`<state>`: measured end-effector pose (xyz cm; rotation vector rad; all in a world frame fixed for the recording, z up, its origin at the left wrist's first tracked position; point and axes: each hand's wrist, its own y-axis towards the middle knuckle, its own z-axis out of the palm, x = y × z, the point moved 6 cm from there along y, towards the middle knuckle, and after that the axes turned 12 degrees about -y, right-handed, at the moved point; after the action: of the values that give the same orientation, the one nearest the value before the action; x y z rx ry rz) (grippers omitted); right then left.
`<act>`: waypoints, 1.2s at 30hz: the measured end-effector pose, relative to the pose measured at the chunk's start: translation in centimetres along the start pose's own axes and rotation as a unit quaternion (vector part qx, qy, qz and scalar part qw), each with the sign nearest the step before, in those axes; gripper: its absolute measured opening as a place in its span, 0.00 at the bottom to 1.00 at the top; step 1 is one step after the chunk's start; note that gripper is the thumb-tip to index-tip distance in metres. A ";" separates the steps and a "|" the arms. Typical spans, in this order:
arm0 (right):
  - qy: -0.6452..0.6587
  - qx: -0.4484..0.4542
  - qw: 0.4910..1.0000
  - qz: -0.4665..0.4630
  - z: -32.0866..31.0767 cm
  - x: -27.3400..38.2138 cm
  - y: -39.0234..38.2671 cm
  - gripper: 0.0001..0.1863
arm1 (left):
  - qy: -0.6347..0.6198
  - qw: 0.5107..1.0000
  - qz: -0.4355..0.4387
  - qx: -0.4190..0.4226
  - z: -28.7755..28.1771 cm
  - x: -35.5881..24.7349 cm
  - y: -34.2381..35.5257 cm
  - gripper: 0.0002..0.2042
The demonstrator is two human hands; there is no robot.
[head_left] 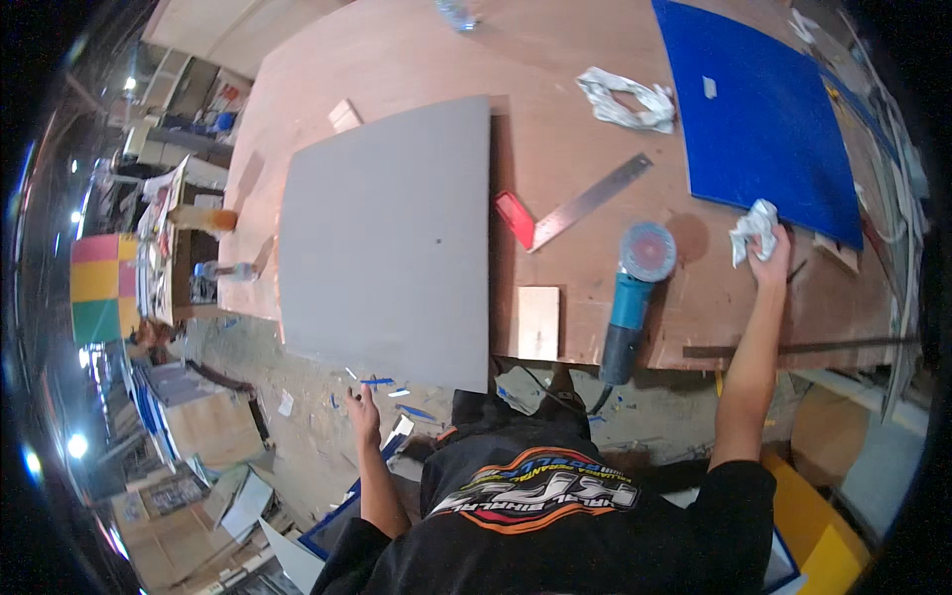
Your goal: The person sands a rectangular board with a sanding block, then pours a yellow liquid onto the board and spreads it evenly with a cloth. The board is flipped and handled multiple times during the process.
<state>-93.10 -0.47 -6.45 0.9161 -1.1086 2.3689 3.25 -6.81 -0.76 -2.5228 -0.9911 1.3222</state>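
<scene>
Black shirt [645, 540] lay nearest camera. Your right hand [772, 260] grasped white rag [756, 230] at near edge of blue panel [769, 129], which stretched forward (long axis seemingly away from you); left hand [364, 415], loose, empty, well apart.

The rag [756, 230] partly hides the right hand [771, 262]. The top edge crops the bottle [458, 14]. The speck [439, 241] on the grey panel [382, 238] is too small to identify.

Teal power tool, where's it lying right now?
In the head view, the teal power tool lies right of centre at the near edge of the table, between the pale wooden block and the right hand.
</scene>
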 end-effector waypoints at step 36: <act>-0.574 -0.198 0.791 -0.077 27.4 -34.1 -40.5 0.32 | -0.118 0.747 0.651 -0.069 26.2 -65.0 37.1 0.43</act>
<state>-34.60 1.50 5.03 2.2337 -1.7008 1.1744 -24.81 -79.63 13.54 -3.2026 1.0575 1.8002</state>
